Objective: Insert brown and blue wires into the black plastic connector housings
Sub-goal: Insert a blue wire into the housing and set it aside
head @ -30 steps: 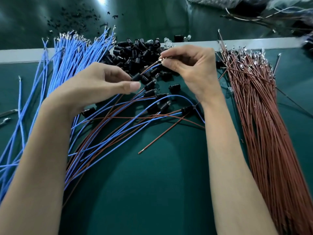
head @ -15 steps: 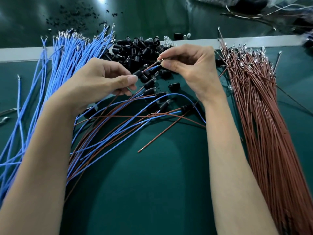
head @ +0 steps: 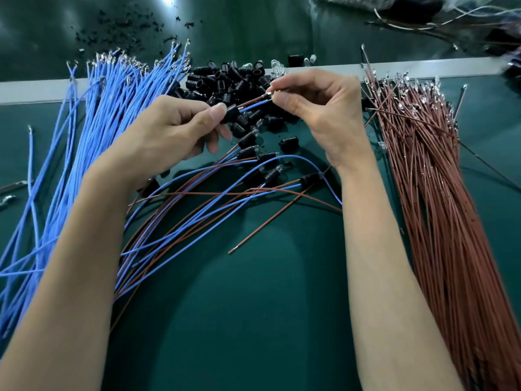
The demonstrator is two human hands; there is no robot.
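My left hand (head: pixel 172 128) pinches a black connector housing (head: pixel 231 113) between thumb and fingers. A brown wire and a blue wire (head: pixel 255 104) run out of it up to my right hand (head: pixel 318 108), which pinches their metal tips at the fingertips. Behind both hands lies a pile of loose black housings (head: pixel 228 80). Finished pairs of brown and blue wires with housings (head: pixel 253 165) fan out across the green mat below my hands.
A thick bundle of blue wires (head: pixel 93 131) lies at the left, a thick bundle of brown wires (head: pixel 439 193) at the right. A single loose brown wire (head: pixel 265 224) lies mid-mat. A grey strip (head: pixel 36 90) marks the table's far edge, with black scraps beyond.
My left hand has slid right along the wires with the housing, closing toward my right hand. The right hand has stayed almost in place, holding the wire tips.
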